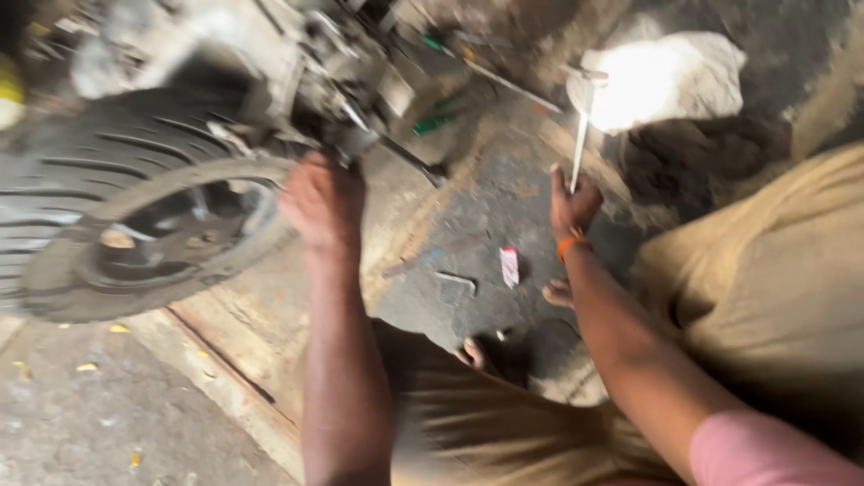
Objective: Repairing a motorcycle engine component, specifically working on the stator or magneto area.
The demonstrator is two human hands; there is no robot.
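Slim pale metal rod tool: held upright in your right hand, whose fingers are clenched round its lower end; the shaft rises toward the crumpled white cloth lying on the floor beyond it. An orange band circles that wrist, and a pink sleeve shows at the upper arm.

Grey, grimy engine assembly: at the top of the view, blurred by motion. Your left hand reaches up to its underside, back of the hand toward the camera; you cannot tell whether its fingers are closed on anything, since they are hidden against the metal.

Black ribbed rubber tyre on a dark wheel rim: lies to the left, just beside your left hand and under the engine assembly.

Green-handled tools: near the engine, on the dark stained concrete floor.

Small bent grey metal piece: on the floor between your two arms.

Small red and white packet: just beside that piece, near your right wrist.

Tan trousers: cover your knees at the right and bottom of the view; bare toes show close to the packet.
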